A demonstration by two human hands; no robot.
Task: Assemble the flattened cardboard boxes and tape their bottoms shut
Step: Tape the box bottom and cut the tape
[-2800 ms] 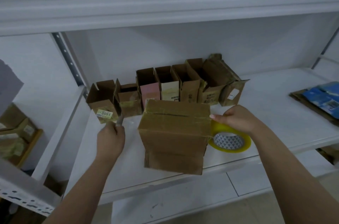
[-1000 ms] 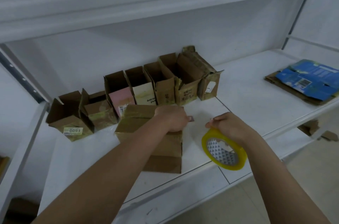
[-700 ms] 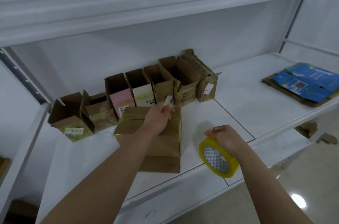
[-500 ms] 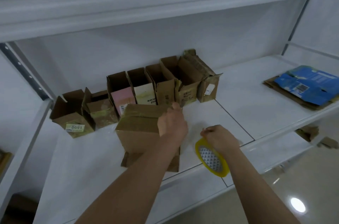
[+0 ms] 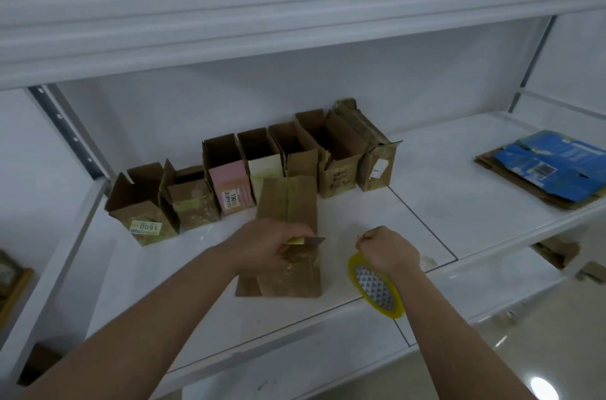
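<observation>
Taping step: the left hand (image 5: pixel 265 247) pinches a blade (image 5: pixel 313 240) over the box (image 5: pixel 288 203), the right hand (image 5: pixel 388 249) grips the tape (image 5: pixel 375 290); the strip probably needs cutting next.

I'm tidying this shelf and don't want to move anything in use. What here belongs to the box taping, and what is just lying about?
In use:
- brown box under the left hand
- small blade in that hand
- yellow tape roll in the right hand
- row of assembled boxes behind
- flattened cartons

Lying about:
- cardboard scraps below the shelf
</observation>
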